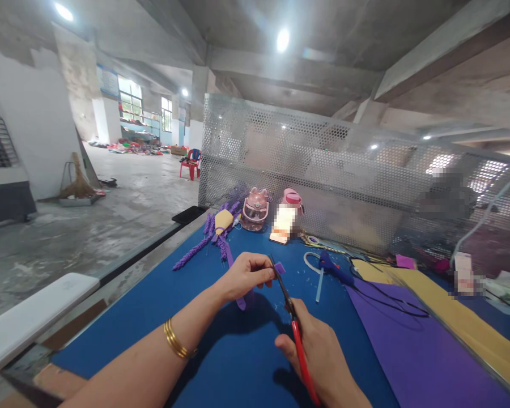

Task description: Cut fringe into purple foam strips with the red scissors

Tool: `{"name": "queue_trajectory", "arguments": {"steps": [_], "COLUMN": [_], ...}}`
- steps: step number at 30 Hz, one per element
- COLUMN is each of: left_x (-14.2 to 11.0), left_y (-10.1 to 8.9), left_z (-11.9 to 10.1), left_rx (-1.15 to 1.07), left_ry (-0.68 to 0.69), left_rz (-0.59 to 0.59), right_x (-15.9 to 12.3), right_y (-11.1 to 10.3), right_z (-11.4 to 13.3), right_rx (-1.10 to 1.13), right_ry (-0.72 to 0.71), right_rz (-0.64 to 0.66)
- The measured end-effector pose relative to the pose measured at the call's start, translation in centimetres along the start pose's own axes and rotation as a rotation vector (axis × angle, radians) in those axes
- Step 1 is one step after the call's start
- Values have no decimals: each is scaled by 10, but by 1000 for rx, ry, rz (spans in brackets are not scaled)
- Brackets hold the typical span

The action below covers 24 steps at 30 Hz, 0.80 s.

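Observation:
My left hand (247,276), with gold bangles at the wrist, is closed in a pinch on a purple strip (243,301). Part of that strip hangs below the palm, and a small purple end (280,268) shows past the fingertips. Red-handled scissors (301,354) are in my right hand (321,345), with their dark blades against the strip beside my left fingertips. Beyond the left hand lies a purple artificial flower bunch (191,253) with a yellow piece (224,220) on it.
On the blue table (153,334) lie a blue glue gun (334,267) with a looped cable, a purple sheet (382,334) and a yellow sheet (463,317). A pink bottle (255,211) and a lit phone (283,224) stand near a perforated metal screen (323,170).

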<state>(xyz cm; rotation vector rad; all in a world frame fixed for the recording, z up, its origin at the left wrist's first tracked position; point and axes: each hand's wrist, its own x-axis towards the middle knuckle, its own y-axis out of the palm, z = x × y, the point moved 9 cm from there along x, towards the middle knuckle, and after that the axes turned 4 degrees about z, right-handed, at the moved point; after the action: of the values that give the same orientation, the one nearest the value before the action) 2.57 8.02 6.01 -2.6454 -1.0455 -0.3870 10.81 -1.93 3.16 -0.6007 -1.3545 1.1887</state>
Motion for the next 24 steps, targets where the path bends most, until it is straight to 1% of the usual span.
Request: {"name": "queue_trajectory", "arguments": {"steps": [4, 9, 17, 24], "left_x": [0, -1, -2, -1], "left_y": [0, 2, 4, 3], "left_z": [-1, 0, -1, 0], "left_rx": [3, 4, -6, -12], "left_ry": [-4, -1, -14, -5], "left_rz": [-5, 11, 12, 22], "right_x": [0, 1, 0, 0], "right_y": [0, 2, 2, -3], "right_z": [1, 1, 0, 4], "right_rx": [-8, 9, 29, 20], "right_ry": [-4, 5, 18, -6], "right_rz": [0, 39, 47, 0]}}
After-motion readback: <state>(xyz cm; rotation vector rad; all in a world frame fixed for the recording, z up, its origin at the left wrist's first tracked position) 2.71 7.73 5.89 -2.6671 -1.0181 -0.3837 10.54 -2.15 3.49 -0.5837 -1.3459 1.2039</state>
